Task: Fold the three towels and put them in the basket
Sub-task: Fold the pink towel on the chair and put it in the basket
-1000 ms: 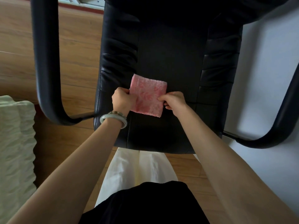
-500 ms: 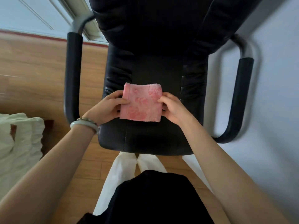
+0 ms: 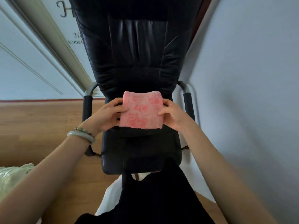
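Observation:
A pink towel with a darker flower pattern is folded into a small square and held up above the seat of a black chair. My left hand grips its left edge, thumb on top and fingers underneath. My right hand pinches its right edge the same way. No basket and no other towel is in view.
The chair has two padded black armrests, one on each side. A grey wall runs close on the right. Wooden floor lies to the left, with pale green bedding at the lower left edge.
Both hands have lifted the folded pink towel off the chair seat and raised it. My head has tipped up, bringing the chair back and the wall into view.

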Action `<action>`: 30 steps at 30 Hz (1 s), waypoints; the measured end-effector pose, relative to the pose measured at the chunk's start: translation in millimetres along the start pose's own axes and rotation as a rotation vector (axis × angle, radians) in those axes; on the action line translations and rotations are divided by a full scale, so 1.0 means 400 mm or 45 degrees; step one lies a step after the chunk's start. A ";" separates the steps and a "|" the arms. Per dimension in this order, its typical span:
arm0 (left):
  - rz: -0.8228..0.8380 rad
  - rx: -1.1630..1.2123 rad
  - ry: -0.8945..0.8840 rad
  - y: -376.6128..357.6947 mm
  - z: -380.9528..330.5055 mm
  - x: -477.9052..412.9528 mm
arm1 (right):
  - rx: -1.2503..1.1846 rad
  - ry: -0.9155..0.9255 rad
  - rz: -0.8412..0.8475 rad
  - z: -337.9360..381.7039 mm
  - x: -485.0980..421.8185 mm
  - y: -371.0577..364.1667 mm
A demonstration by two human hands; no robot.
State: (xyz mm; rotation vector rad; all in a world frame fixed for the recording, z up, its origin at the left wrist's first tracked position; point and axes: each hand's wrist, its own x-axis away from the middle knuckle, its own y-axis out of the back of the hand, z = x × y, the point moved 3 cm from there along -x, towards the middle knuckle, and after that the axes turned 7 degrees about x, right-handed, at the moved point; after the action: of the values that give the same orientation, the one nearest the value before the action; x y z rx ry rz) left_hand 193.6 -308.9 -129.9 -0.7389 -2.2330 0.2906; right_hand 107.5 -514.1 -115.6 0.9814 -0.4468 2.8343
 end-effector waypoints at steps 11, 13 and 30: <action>0.535 -0.303 0.075 -0.232 -0.129 0.120 | -0.451 0.381 -0.396 -0.006 0.351 -0.029; 0.632 -0.364 0.101 -0.276 -0.118 0.152 | -0.526 0.454 -0.477 -0.032 0.428 -0.042; 1.439 -0.896 0.558 -0.848 0.409 0.571 | -0.950 0.860 -1.329 -0.587 1.258 -0.121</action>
State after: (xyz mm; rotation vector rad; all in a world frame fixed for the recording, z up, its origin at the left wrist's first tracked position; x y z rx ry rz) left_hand -192.5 -445.0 33.3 -2.1629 -1.2617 -0.1542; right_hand -416.1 -391.8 32.0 0.0120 -0.5870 1.6460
